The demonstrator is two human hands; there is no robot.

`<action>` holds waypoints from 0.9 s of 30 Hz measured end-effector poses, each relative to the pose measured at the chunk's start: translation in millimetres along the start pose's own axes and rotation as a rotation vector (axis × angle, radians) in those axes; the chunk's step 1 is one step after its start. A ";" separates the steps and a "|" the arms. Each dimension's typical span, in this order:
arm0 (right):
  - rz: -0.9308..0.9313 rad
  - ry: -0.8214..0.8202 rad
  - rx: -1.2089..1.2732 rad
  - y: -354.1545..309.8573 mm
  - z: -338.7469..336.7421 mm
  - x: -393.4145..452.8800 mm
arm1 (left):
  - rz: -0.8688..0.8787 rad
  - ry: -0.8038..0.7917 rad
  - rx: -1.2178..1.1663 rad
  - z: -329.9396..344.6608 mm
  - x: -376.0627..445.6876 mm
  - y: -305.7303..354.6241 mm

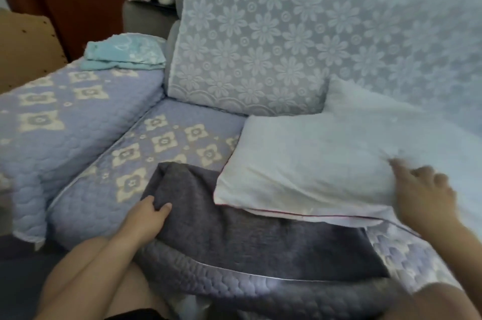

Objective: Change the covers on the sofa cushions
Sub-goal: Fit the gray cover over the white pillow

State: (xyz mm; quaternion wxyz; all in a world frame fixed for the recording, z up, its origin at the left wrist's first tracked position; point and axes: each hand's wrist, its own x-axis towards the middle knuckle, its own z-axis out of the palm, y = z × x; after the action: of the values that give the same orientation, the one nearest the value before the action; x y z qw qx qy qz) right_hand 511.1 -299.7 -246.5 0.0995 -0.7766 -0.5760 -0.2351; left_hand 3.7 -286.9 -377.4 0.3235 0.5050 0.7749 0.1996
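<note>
The sofa (78, 121), quilted in lilac, carries a lace-draped back cushion (247, 46). On its seat lies a bare white pillow (313, 163), its near edge over a flat grey cover (247, 236). The left hand (150, 215) pinches the cover's left edge; the blurred right hand (422, 194) grips the pillow's right end.

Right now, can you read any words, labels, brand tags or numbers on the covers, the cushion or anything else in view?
None: no readable text in this view.
The grey cover, the white cushion and the quilted sofa throw show only plain fabric or flower patterns.
No tag or label shows on the folded teal cloth.
</note>
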 end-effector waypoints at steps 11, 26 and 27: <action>-0.454 -0.045 0.060 -90.6 15.1 41.9 | 0.258 0.524 -1.499 -237.3 -45.6 159.8; -0.499 -0.657 0.289 -87.2 14.1 -110.2 | 0.626 0.263 -1.338 -205.6 -28.5 284.5; -0.490 -0.684 0.328 -82.0 3.4 -96.9 | 0.625 0.234 -1.331 -202.4 -28.1 289.0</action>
State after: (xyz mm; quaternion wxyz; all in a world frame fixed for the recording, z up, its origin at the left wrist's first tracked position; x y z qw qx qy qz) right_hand 412.8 -354.5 -305.5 -0.0333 -0.6242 -0.7724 0.1127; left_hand 58.2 -190.4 -41.2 0.4044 0.3744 0.3400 0.7620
